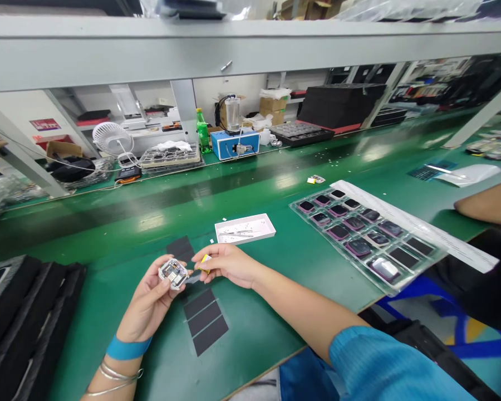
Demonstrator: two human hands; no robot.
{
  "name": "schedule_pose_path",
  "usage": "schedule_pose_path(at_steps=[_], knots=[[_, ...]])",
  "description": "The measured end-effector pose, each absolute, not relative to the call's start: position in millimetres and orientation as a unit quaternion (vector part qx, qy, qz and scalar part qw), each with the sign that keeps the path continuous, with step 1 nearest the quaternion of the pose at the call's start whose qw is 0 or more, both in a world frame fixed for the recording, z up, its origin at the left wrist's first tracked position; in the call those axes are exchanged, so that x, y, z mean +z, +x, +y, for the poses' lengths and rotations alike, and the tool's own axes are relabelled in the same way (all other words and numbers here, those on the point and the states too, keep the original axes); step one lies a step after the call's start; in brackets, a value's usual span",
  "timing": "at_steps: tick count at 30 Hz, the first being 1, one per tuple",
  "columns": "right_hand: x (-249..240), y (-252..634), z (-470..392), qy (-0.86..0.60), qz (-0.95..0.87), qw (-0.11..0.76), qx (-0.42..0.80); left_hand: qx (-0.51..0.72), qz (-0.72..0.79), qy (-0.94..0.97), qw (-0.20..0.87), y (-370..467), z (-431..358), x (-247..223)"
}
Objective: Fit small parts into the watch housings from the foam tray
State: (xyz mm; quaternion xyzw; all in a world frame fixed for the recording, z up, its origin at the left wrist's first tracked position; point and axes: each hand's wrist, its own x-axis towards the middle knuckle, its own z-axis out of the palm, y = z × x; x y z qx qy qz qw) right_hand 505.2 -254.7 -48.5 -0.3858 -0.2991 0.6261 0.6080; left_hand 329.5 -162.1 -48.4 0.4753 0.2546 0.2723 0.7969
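My left hand (152, 298) is closed round a small white device housing (174, 273), its open side up so the circuit board inside shows. Between the thumb and fingers of my right hand (229, 264) is a small yellow battery (205, 263), just right of the housing. Whether a lead joins the two I cannot make out. Beneath both hands, black rectangular adhesive pieces on a backing sheet (206, 320) lie on the green table. Behind them stands a shallow white tray (267, 224) holding tweezers (240, 233) and tiny bits.
To the right lies a clear blister tray (394, 284) with several watch-like units in rows. Black foam trays (29, 323) are stacked at the left edge. A blue machine (236, 146), green bottle (202, 131) and white fan (112, 139) stand at the back. A person's arm (490, 203) rests at far right.
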Motion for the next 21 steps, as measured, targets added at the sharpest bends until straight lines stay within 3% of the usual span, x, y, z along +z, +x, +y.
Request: schedule_pose_path(at_steps=[8,12,17,21], knots=[[-41.5,506.2,-260.7,-0.312,-0.334,0.603,0.653,0.203,0.272,0.474,0.813,328.6,-163.6,-50.0],[-45.0,504.2,-258.4,-0.349,-0.373,0.600,0.616,0.149,0.264,0.491,0.817,331.2,-165.2,-53.1],[-50.8,498.9,-257.1,-0.442,-0.484,0.604,0.453,0.082,0.273,0.502,0.816,333.7,-168.7,-52.9],[-48.2,495.7,-260.3,-0.543,-0.563,0.543,0.304,0.078,0.277,0.509,0.811,336.4,-171.5,-52.7]])
